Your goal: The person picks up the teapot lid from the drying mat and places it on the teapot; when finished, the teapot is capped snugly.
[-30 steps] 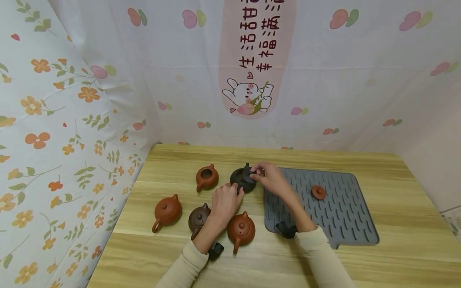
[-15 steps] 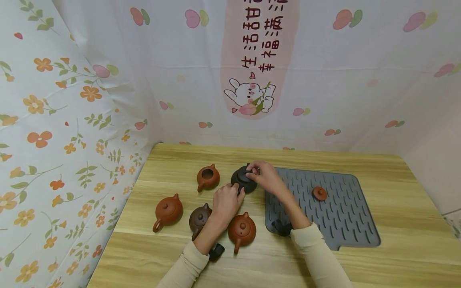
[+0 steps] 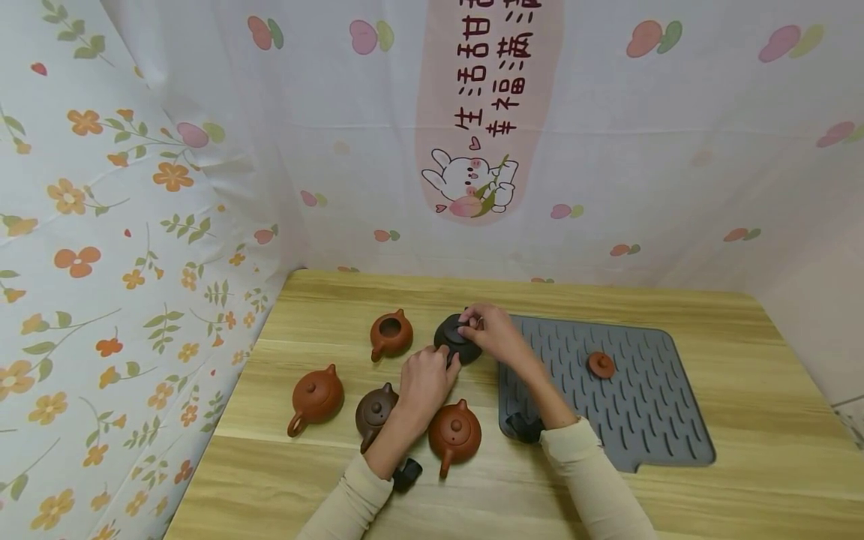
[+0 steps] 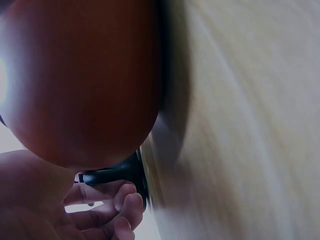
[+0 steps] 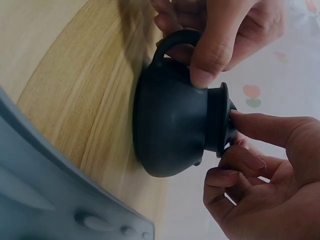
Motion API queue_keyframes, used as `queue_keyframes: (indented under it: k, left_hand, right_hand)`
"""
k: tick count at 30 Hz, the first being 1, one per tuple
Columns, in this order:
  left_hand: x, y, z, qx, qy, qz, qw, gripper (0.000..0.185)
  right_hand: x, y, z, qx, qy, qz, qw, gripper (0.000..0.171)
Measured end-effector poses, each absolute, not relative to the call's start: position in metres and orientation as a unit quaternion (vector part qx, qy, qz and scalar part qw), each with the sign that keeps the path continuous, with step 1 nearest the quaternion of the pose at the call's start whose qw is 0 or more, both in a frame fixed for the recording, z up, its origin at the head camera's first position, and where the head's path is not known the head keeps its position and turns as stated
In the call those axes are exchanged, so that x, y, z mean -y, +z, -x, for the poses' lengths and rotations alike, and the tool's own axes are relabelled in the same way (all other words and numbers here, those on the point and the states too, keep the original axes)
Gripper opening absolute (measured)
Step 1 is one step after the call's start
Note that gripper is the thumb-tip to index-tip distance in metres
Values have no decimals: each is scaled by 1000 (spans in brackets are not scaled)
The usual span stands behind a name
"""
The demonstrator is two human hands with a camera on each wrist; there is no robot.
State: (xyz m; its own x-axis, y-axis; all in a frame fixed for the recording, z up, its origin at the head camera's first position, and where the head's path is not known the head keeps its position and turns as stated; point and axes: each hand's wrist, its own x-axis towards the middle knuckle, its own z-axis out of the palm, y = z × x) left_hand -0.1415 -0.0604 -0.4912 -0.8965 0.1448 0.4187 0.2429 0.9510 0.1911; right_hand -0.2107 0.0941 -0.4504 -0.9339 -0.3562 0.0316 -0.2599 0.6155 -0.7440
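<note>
A black teapot (image 5: 167, 117) stands on the table toward the back. My left hand (image 3: 425, 379) grips its loop handle (image 5: 181, 36), the thumb lying on the top of the pot's body. From the other side my right hand (image 3: 498, 335) pinches the knob of the black lid (image 5: 223, 122) between thumb and fingers. That lid is over the pot's mouth, its rim level with it. Large in the left wrist view, the round side of a red-brown teapot (image 4: 90, 85) is close by the left hand.
Back left, an orange-brown teapot (image 3: 391, 334) stands without a lid. Nearer are lidded teapots: one reddish (image 3: 317, 397), one dark brown (image 3: 375, 407), one orange-brown (image 3: 455, 435). On the grey ridged mat (image 3: 655, 405) at right lies a small reddish lid (image 3: 601, 365).
My right hand has brought the black lid from a tilt at the pot's right side leftward and flat over the mouth. The left hand has kept its grip on the handle.
</note>
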Motion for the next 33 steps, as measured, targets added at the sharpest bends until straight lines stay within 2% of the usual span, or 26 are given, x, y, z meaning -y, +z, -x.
queue_keyframes:
  k: [26,33]
  left_hand:
    - [60,-490,142,966,-117,97,210,24]
    - [62,-485,136,971,-118,98,184,32]
  right_hand:
    - [-92,-455,211,-900,-398,165,65,12]
    - [-105,-448,207,-889,-419,169,78,27]
